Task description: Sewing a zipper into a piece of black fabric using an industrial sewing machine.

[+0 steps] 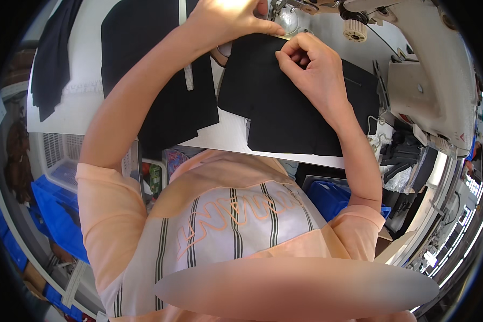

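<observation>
A black cut fabric piece [287, 102] lies on the white sewing table, its far edge at the sewing machine [432, 64]. My left hand [225, 20] reaches over the far edge of that piece. Its thumb is stretched out along the edge, apart from the fingers, which the top of the picture partly cuts off. Over the same piece, my right hand [316, 67] is closed, thumb and forefinger curled toward each other. Whatever they pinch, if anything, is hidden. Left of it lies a second black fabric piece [169, 115] with a white ruler-like strip [189, 78] on it.
More black fabric [53, 59] hangs at the table's far left. Below stand a white plastic basket [61, 161] and a blue bin [59, 214]; another blue bin [327, 198] is under the table at right. Dark gloves [405, 150] lie beside the machine.
</observation>
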The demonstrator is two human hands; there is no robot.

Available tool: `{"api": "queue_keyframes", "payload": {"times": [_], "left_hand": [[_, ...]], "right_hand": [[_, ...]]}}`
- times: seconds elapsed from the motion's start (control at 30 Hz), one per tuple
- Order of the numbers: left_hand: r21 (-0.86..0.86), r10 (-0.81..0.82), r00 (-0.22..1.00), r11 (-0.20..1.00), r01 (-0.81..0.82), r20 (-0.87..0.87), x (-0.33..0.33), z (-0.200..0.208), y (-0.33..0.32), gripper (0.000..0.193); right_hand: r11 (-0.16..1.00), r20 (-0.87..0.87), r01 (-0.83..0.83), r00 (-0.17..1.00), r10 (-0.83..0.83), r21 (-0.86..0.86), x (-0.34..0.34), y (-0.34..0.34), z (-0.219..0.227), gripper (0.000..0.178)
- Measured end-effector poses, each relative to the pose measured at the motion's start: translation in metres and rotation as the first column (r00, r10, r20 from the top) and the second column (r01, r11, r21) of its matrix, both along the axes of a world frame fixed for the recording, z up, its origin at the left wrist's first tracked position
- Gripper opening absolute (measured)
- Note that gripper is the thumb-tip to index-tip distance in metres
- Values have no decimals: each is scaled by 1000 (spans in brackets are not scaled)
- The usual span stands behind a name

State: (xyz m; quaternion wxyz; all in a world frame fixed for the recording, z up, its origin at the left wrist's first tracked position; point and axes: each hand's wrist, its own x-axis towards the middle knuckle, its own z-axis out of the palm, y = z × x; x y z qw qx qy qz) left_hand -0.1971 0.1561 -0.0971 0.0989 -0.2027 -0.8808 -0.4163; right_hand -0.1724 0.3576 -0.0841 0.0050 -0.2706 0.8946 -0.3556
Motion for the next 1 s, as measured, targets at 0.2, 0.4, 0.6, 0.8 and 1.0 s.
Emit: {"api": "queue_keyframes", "payload": {"times": [0.2, 0.4, 0.6, 0.8, 1.0], "left_hand": [[60, -74, 994, 995, 80, -82, -13, -12, -3, 15], [1, -18, 997, 1000, 18, 71, -11, -3, -1, 13], [-17, -35, 935, 999, 31, -354, -18, -9, -23, 11], [119, 45, 948, 993, -8, -314, -50, -17, -43, 9], [190, 33, 993, 982, -11, -114, -37, -8, -48, 5]], "right_hand": [[989, -35, 29, 999, -34, -143, 2, 0, -7, 7], [988, -76, 14, 997, -27, -156, 2, 5, -9, 9], [983, -364, -75, 922, 133, 169, 7, 23, -2, 12], [989, -500, -76, 856, 129, 126, -4, 21, -14, 17], [982, -519, -64, 842, 150, 179, -11, 5, -8, 21]]}}
